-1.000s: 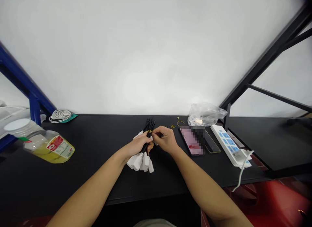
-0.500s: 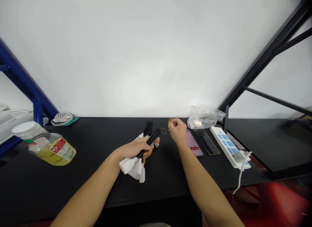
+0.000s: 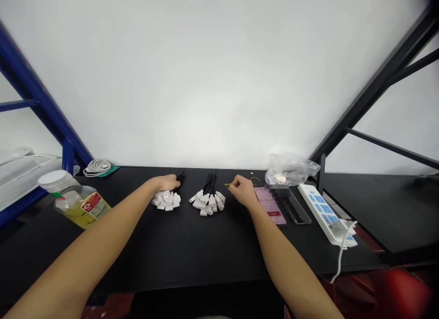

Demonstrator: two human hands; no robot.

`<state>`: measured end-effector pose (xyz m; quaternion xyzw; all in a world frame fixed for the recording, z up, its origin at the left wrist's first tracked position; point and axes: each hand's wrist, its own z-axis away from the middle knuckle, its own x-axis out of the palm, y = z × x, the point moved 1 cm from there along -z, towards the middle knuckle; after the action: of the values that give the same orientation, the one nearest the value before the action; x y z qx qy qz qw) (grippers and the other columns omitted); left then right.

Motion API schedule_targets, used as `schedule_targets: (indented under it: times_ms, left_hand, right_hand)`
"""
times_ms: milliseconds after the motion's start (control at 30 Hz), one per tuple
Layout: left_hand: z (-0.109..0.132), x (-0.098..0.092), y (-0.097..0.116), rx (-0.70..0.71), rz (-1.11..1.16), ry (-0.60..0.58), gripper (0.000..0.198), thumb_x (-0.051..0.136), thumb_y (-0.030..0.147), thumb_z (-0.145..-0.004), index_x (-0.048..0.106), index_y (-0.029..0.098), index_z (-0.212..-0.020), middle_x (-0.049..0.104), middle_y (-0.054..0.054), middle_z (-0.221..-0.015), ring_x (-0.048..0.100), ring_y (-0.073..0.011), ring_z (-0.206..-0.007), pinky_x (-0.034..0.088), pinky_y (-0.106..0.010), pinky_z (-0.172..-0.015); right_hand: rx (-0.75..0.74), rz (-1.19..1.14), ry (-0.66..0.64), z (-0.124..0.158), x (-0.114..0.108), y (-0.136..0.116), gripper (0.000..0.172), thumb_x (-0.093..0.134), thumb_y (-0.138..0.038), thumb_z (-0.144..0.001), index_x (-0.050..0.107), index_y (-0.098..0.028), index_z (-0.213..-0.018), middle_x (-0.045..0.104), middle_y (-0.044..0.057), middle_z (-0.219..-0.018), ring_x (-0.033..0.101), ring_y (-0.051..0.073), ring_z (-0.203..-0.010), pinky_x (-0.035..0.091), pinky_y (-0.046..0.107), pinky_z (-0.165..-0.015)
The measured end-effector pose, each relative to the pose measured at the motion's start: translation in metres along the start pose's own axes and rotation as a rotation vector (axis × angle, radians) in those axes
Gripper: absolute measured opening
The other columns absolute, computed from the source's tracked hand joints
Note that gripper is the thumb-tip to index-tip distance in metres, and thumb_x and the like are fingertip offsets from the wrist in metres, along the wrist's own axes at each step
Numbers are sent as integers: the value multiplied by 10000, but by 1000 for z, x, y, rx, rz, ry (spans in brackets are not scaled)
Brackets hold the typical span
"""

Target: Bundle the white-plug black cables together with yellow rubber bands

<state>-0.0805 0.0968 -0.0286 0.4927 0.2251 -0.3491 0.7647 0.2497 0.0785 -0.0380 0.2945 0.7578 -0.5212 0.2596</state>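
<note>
Right hand: fingers pinched closed on a thin yellow tie, held low over the desk, probably for fine control of something that small. Left hand: fingers curled shut around the black cables of the left bundle, with its white plugs sticking out toward the person. The grip sits on the cables, likely because they pack tighter there than the plugs do. Middle bundle lies between the hands, untouched, plugs fanned toward the person and cables gathered toward the far edge; can't tell if it's tied. Both bundles sit near the far edge, mid-desk. Just right of the tie: yellow wire loop and phone. Further right: dark phone, power strip, plastic bag. Far left: bottle, cable coil.
</note>
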Motion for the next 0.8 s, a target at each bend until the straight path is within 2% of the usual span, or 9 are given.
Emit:
schedule_targets:
  times_ms: [100,200,367,467,567,667,800]
  left_hand:
    - [-15,-1,1,10,-96,29,179,622,281,-615,584,192,-765,656,-65,-724,626,-238,-690,455,-302,-586]
    - [-25,-4,5,26,-191,47,183,636,249,-600,596,184,-767,674,-78,-755,645,-250,-732,464,-306,-620]
    - [-29,-13,13,1,-348,81,169,693,243,-610,641,166,-751,722,-148,-833,685,-305,-829,491,-335,-690]
    - [-24,-17,19,-35,-434,145,275,753,300,-615,686,144,-831,722,-224,-1009,675,-380,-995,500,-394,-803]
    - [-14,-17,28,-71,-499,246,470,728,440,-693,688,130,-1044,627,-280,-1261,580,-457,-1184,462,-500,-924]
    - [3,-6,44,-17,-532,358,596,592,579,-808,640,129,-1195,586,-272,-1326,533,-448,-1242,431,-523,-980]
    - [30,33,64,260,-406,468,627,455,610,-904,585,145,-1304,602,-202,-1349,546,-373,-1251,430,-458,-1017]
  right_hand:
    - [-4,23,21,0,0,1,156,569,-226,-705,452,-220,-602,523,-48,-573,480,127,-560,318,244,-552]
    - [38,57,14,-3,-2,4,139,577,-236,-710,479,-214,-613,557,-39,-603,505,133,-587,320,242,-567]
    - [109,119,-2,-7,-6,13,131,581,-240,-724,501,-210,-625,602,-26,-652,524,138,-621,317,244,-585]
    - [133,137,-6,-9,-9,16,153,596,-258,-727,494,-211,-623,602,-24,-664,522,140,-633,314,246,-588]
    - [154,147,8,-10,-11,17,149,589,-260,-731,494,-212,-627,602,-24,-664,521,141,-636,316,247,-591]
    - [168,150,18,-10,-12,17,131,582,-261,-737,507,-215,-640,605,-27,-656,517,138,-620,314,247,-584]
    - [175,176,23,-11,-12,19,116,592,-262,-752,535,-215,-662,633,-19,-683,541,142,-649,319,243,-594]
